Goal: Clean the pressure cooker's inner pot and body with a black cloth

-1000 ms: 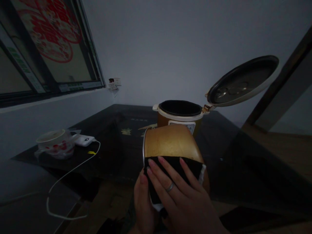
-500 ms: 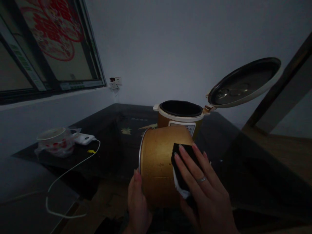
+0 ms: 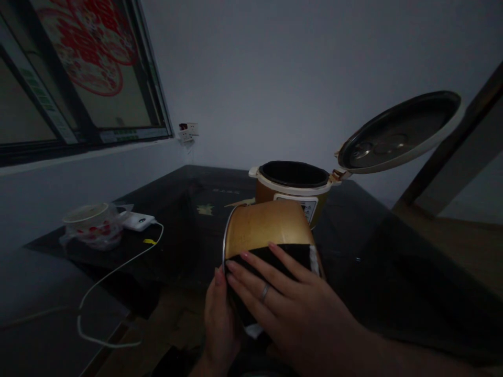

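My left hand [image 3: 220, 319] grips the rim of a gold-coloured inner pot [image 3: 267, 222], its thumb along the silvery edge. The pot lies tilted on its side, its opening turned left. Against its outer wall my right hand [image 3: 286, 298] presses a black cloth [image 3: 294, 252] with a white edge, fingers laid over it; the thumb is hidden. Just behind the pot stands a gold and white rice cooker [image 3: 283, 188] with a dark, round opening. Its lid [image 3: 404, 133] is raised to the right.
On the left of the dark table [image 3: 184, 193] are a plastic-wrapped bowl [image 3: 92, 228] and a white device [image 3: 137, 221] with a cable [image 3: 118, 269] hanging over the edge. A window [image 3: 113, 110] and wall sockets [image 3: 190, 130] lie beyond.
My right hand has slid the black cloth leftward across the pot's wall, nearer the rim, and the cloth now lies more spread out. My left hand keeps its hold.
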`<state>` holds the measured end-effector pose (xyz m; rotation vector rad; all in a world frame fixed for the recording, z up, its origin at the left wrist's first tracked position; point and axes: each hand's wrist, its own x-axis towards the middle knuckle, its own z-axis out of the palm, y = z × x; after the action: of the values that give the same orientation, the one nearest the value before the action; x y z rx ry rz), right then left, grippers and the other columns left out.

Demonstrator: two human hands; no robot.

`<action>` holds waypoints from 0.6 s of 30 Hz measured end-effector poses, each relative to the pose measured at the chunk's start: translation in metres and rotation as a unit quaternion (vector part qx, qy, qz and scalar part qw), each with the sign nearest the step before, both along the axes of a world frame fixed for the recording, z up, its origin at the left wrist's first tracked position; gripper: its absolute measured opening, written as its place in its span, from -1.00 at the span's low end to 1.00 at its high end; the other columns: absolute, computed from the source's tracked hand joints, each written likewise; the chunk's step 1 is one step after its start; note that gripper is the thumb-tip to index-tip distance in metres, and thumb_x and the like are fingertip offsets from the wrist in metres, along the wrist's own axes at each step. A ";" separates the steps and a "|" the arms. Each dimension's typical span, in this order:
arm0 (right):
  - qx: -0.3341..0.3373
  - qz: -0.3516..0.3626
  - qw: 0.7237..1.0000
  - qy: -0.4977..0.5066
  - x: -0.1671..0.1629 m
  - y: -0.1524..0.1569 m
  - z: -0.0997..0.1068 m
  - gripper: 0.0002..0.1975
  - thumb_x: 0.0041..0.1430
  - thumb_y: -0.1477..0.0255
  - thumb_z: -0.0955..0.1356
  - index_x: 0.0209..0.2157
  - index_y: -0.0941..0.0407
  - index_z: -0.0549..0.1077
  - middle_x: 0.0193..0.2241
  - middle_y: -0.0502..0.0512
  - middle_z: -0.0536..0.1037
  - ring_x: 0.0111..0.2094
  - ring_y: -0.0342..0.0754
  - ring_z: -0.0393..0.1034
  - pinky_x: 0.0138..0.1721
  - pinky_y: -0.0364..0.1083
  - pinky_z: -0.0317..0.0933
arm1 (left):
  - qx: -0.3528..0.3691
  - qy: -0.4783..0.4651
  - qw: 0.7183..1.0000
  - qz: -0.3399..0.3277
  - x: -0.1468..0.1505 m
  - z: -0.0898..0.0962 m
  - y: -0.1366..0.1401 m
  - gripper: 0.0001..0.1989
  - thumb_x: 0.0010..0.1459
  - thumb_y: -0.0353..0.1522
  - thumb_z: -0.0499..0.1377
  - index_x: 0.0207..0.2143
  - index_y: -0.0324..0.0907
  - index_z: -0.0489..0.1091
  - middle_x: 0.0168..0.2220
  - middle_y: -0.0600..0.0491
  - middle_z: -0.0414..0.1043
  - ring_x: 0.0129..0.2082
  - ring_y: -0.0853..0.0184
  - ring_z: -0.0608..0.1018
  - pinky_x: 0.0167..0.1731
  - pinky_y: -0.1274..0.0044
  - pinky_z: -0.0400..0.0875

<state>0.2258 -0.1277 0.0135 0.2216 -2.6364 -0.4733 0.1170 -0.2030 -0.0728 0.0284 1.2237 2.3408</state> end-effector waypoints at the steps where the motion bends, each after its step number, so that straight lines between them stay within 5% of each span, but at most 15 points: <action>1: -0.014 -0.002 1.000 -0.015 -0.002 0.003 0.007 -0.47 0.32 0.30 0.18 0.23 0.27 0.21 0.28 0.10 0.21 0.29 0.08 0.04 0.28 0.15 0.00 | 0.011 -0.003 1.000 0.001 0.000 0.003 0.001 -0.52 -0.24 0.01 0.38 -0.39 -0.17 0.56 -0.33 -0.01 0.61 -0.28 0.24 0.63 -0.34 0.56 0.53; 6: -0.091 -0.022 0.989 -0.112 -0.021 0.029 0.050 -0.42 0.21 0.30 0.30 0.21 0.29 0.27 0.24 0.23 0.25 0.27 0.21 0.11 0.27 0.27 -0.04 | 0.032 0.011 0.999 -0.041 0.002 0.004 -0.001 -0.49 -0.26 0.03 0.39 -0.37 -0.18 0.57 -0.39 0.00 0.61 -0.38 0.23 0.63 -0.36 0.53 0.53; 13: -0.258 -0.053 0.941 -0.210 -0.047 0.081 0.082 -0.51 0.32 0.35 0.18 0.23 0.21 0.26 0.16 0.23 0.39 0.14 0.06 0.32 0.14 0.03 0.19 | 0.038 0.022 0.997 -0.066 0.002 -0.001 -0.005 -0.47 -0.24 0.07 0.35 -0.40 -0.19 0.55 -0.46 -0.02 0.58 -0.32 0.12 0.64 -0.38 0.46 0.54; 18: -0.173 -0.063 0.966 -0.184 -0.042 0.061 0.076 -0.48 0.29 0.34 0.20 0.24 0.20 0.23 0.25 0.19 0.25 0.25 0.18 0.15 0.22 0.19 0.08 | 0.041 -0.007 0.997 -0.060 0.004 0.001 -0.005 -0.49 -0.28 0.05 0.38 -0.42 -0.17 0.54 -0.44 -0.01 0.59 -0.35 0.14 0.64 -0.37 0.45 0.55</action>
<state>0.1838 -0.0668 0.0899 0.0322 -3.0531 0.0004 0.1215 -0.2078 -0.0722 0.1086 1.0884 2.2814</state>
